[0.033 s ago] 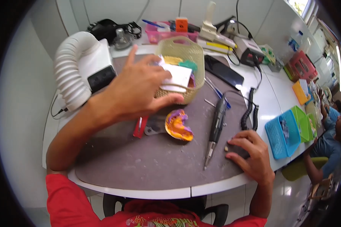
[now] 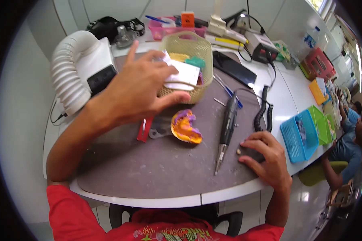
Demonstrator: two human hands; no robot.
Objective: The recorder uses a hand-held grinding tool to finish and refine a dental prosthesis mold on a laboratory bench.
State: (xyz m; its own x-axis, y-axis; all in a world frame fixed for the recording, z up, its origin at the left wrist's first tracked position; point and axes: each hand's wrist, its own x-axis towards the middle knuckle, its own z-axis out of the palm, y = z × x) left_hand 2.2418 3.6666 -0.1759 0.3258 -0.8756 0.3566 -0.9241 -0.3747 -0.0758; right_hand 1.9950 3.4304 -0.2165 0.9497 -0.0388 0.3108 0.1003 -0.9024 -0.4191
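The fingers point(image 2: 165, 71) of both hands stand apart, each thumb well clear of the rest. Take a clock face centred on the orange and purple dental impression point(image 2: 187, 130), which lies on the brown mat point(image 2: 157, 172) of the table point(image 2: 157, 203), with 12 o'clock away from the person. Farthest left, toward 10 o'clock, is a ribbed white hose point(image 2: 64, 68). Nearer on that same bearing, the left hand point(image 2: 138, 89) hangs spread, its fingertips over the near left side of a beige basket point(image 2: 207, 48) at 12 o'clock. In the basket lies a white sheet point(image 2: 185, 74); whether the fingers touch it cannot be told. A red strip point(image 2: 144, 130) lies at 9 o'clock, with a grey metal piece point(image 2: 159, 133) between it and the impression. A black handpiece point(image 2: 229, 118) lies at 3 o'clock, its metal tip pointing to about 6, and a dark phone point(image 2: 235, 69) lies at 1. Toward 4 o'clock a small pale piece point(image 2: 238, 152) sits on the mat, just beside the thumb tip and fingertips of the right hand point(image 2: 272, 160); contact cannot be told. Farther right, at 3 o'clock, stands a blue basket point(image 2: 291, 140).
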